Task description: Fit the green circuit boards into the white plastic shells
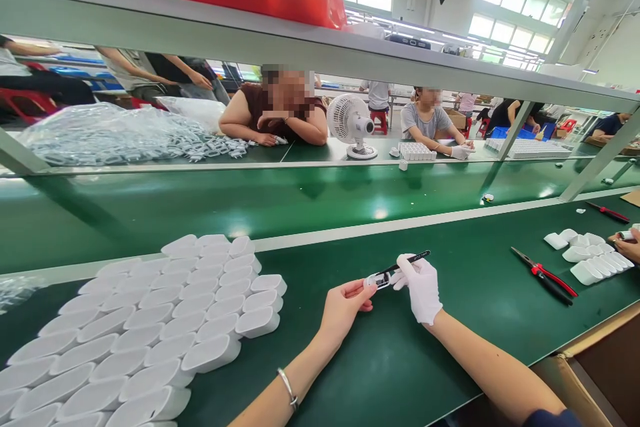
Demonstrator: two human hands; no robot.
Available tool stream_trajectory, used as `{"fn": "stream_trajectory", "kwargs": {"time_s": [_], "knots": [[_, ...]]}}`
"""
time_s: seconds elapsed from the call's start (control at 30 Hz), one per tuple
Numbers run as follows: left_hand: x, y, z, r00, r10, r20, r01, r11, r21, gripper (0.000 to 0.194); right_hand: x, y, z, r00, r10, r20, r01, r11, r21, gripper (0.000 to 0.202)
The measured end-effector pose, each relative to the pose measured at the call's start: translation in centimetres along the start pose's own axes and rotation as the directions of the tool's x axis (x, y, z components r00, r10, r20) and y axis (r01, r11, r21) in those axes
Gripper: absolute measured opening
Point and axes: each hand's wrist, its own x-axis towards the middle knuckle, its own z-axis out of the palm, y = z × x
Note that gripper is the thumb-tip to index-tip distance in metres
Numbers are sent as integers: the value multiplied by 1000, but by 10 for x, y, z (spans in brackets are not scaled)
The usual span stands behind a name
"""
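My bare left hand [344, 309] pinches a small white plastic housing [379, 280] with dark parts inside, above the green table. In my right hand [423, 290], covered by a white glove, is a pair of black tweezers [419, 256], slanting up to the right. The tweezers' lower end is at the housing, partly behind the gloved fingers; whether the tips grip anything cannot be made out. The gloved fingertips are close beside the housing's right end. To the left of my hands, white oval-ended cases [210, 350] stand packed in rows.
Red-handled pliers [545, 276] lie to the right, near more white cases [593, 257] and another person's hand [625, 243]. Beyond the white ledge runs a green belt [300, 203]. A shelf [280, 47] crosses overhead. Across stand a fan [350, 123] and seated people.
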Motion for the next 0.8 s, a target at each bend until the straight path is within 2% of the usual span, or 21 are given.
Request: {"fn": "stream_trajectory", "kwargs": {"time_s": [0.17,0.3,0.37,0.47,0.6,0.67,0.7,0.73,0.8], "knots": [[1,-3,-1,1000,2,3,-2,1000,-4,41,2,-1,-1,1000,-11,-29,7,992,-129,35],[2,-4,-1,1000,11,-11,-11,1000,-16,43,14,-6,-16,1000,-16,-25,7,944,-330,27],[2,-5,-2,999,16,-29,-16,999,-28,44,24,-10,-28,1000,17,3,-13,880,-476,23],[4,-6,-4,999,14,-48,-17,998,-55,45,34,-13,-41,998,58,15,-32,727,-686,27],[6,-8,-5,999,15,-47,-19,996,-88,47,29,-15,-40,1000,-14,-9,0,566,-825,16],[7,-8,-5,999,30,-37,-33,995,-95,48,20,-12,-33,994,-76,83,111,557,-823,30],[6,-9,-5,999,42,-29,-44,994,-96,48,16,-9,-29,982,-87,170,188,590,-785,38],[6,-9,-5,998,56,-17,-58,994,-94,48,12,-5,-27,959,-82,273,260,644,-719,45],[5,-10,-4,996,87,23,-85,993,-83,49,5,5,-24,877,-68,475,352,763,-542,51]]}}
